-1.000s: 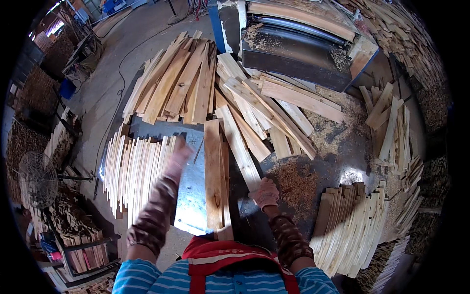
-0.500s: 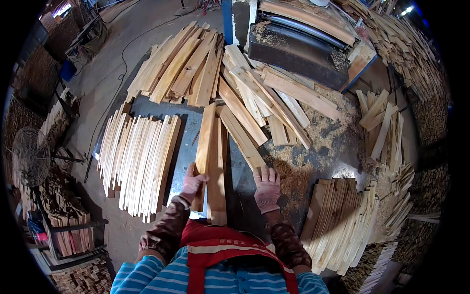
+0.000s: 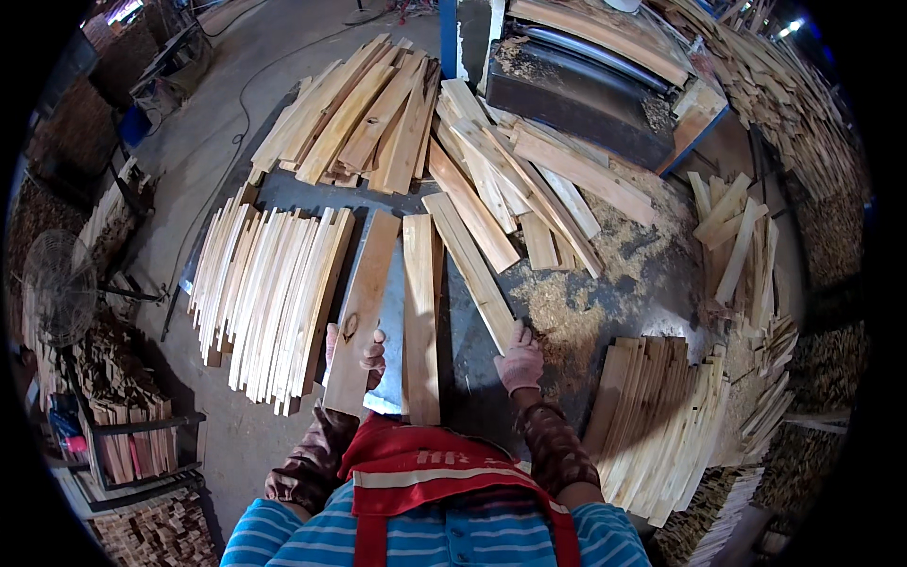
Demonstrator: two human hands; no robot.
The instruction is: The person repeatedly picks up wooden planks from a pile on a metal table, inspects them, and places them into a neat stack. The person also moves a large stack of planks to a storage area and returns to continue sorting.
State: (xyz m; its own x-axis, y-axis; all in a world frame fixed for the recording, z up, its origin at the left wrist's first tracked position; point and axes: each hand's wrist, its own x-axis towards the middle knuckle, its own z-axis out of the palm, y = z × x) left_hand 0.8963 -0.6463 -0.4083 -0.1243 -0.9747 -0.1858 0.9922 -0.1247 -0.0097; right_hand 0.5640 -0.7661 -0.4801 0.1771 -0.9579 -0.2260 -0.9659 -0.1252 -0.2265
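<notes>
My left hand (image 3: pixel 374 359), in a pale pink work glove, is closed around a wooden board (image 3: pixel 367 295) with a dark knot. Its fingers show along the board's right edge, and part of the hand shows on the left; the palm is hidden underneath. My right hand (image 3: pixel 520 361), gloved alike, is closed at the near end of another wooden board (image 3: pixel 470 269) that slants away to the far left. Between the two hands, a further board (image 3: pixel 418 321) lies lengthwise on the dark table (image 3: pixel 463 386), touched by neither hand.
Side by side on the left lies a row of narrow strips (image 3: pixel 269 293). Loose boards (image 3: pixel 364 118) are heaped at the far side, before a machine (image 3: pixel 586 99) with a dark sloping plate. Sawdust (image 3: pixel 567 307) covers the right of the table, near another stack of strips (image 3: pixel 652 416).
My left hand has lifted and swung its board left, away from the middle board, turning up its knotted face. My right hand has shifted slightly, drawing its board a little nearer.
</notes>
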